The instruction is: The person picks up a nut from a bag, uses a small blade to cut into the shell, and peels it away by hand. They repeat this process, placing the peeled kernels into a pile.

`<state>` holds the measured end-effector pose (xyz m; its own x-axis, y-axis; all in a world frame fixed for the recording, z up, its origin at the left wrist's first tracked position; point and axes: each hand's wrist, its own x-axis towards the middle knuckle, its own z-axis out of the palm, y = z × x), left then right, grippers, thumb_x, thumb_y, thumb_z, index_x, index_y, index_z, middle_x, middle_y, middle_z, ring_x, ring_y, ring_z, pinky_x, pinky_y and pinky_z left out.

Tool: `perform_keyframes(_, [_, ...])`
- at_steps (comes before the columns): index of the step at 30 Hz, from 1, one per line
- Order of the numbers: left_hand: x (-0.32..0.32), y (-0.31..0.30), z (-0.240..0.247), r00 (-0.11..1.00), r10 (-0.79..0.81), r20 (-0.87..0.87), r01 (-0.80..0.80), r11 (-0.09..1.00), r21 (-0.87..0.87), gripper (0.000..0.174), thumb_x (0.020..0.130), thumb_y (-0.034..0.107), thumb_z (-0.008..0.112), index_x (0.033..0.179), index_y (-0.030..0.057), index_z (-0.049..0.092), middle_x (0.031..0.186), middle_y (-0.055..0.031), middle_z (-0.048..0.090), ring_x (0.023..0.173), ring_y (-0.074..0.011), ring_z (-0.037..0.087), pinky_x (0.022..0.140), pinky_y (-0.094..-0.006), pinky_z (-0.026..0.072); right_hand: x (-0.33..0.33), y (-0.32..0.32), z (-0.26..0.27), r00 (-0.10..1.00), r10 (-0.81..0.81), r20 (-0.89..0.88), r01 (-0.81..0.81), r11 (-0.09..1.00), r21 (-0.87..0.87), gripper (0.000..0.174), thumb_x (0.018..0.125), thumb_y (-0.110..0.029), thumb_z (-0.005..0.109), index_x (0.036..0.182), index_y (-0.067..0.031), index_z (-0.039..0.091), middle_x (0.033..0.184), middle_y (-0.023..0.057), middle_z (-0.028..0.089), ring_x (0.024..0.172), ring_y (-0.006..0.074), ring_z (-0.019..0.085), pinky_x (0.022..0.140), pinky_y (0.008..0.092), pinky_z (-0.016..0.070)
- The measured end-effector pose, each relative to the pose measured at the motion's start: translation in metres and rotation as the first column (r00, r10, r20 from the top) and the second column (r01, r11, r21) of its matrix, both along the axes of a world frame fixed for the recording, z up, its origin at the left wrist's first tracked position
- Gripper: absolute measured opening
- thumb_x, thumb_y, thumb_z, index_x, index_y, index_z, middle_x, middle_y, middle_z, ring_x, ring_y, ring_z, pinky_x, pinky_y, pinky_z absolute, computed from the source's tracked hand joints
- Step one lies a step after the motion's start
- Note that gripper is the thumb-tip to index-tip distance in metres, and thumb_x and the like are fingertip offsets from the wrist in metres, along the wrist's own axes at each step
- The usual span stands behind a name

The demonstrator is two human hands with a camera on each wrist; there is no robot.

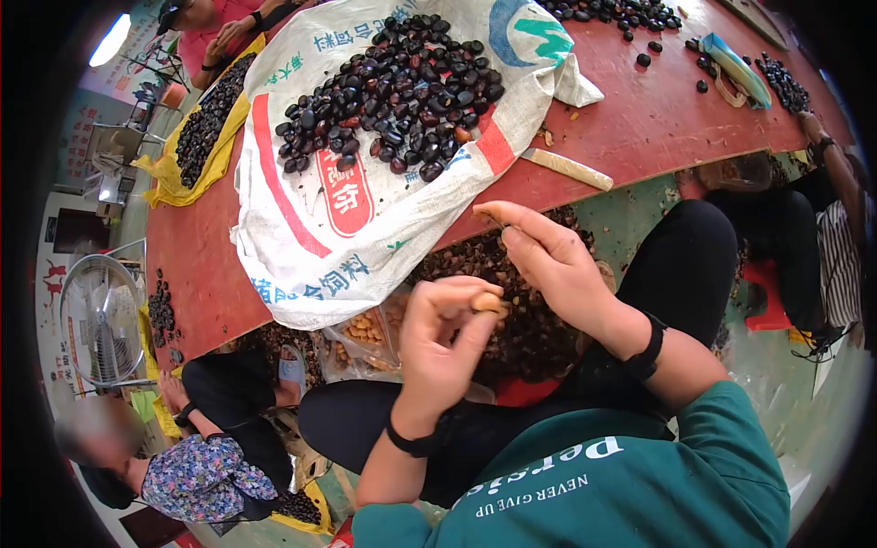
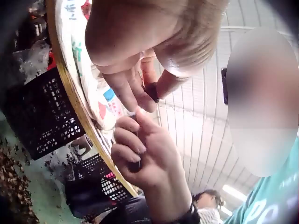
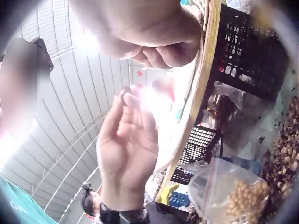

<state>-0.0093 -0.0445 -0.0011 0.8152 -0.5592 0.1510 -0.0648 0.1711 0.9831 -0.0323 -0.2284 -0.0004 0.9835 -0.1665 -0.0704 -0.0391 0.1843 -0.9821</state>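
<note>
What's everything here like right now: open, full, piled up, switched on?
Left hand: pinching a pale kernel.
Right hand: curled round something dark.
Woven sack: spread out.
Dark seeds: piled loosely.
Clear plastic bag: partly filled.
Ceiling light: lit.
Fan: can't tell if spinning.

Here's the head view, high up, looking steeply down on the left grip (image 1: 441, 352) and right grip (image 1: 562, 274), the counter (image 1: 630, 128) beyond! Down low, each wrist view shoots upward, its own grip looming close, the other farther off. Both wrist views share the ceiling (image 2: 187, 126) and counter edge; all three catch both grips!
</note>
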Motion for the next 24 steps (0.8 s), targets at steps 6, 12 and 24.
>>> perform_keyframes(6, [0.02,0.015,0.016,0.889,0.1,-0.447,-0.178,0.975,-0.136,0.027,0.095,-0.001,0.062,0.119,0.0024,0.05,0.126,-0.0166,0.061,0.106,-0.0178,0.066,0.094,-0.0291,0.0563,-0.01,0.004,0.004,0.981,0.191,-0.04,-0.195,0.966,-0.172,0.02,0.098,-0.02,0.064,0.099,-0.0006,0.065,0.081,0.0015,0.066,0.075,0.0068,0.057,0.067,0.0272,0.0482])
perform_keyframes(12, [0.024,0.021,0.004,0.915,0.115,-0.387,-0.163,0.982,-0.093,0.03,0.096,0.004,0.063,0.123,0.0044,0.052,0.121,-0.014,0.065,0.103,-0.018,0.068,0.084,-0.0246,0.059,-0.012,0.004,0.016,0.981,0.191,-0.02,-0.181,0.892,-0.413,0.026,0.092,-0.019,0.07,0.08,-0.0004,0.058,0.077,0.0085,0.066,0.072,0.015,0.063,0.065,0.0325,0.0486])
perform_keyframes(24, [0.02,0.017,0.0,0.83,0.131,-0.542,-0.244,0.959,-0.141,0.032,0.099,0.008,0.062,0.128,0.0045,0.05,0.119,-0.0091,0.065,0.097,-0.0154,0.069,0.082,-0.0228,0.0585,-0.017,0.01,0.005,0.973,0.219,0.07,-0.196,0.95,-0.244,0.039,0.101,-0.01,0.053,0.138,-0.0011,0.052,0.118,0.0136,0.063,0.097,0.02,0.063,0.089,0.0339,0.0494])
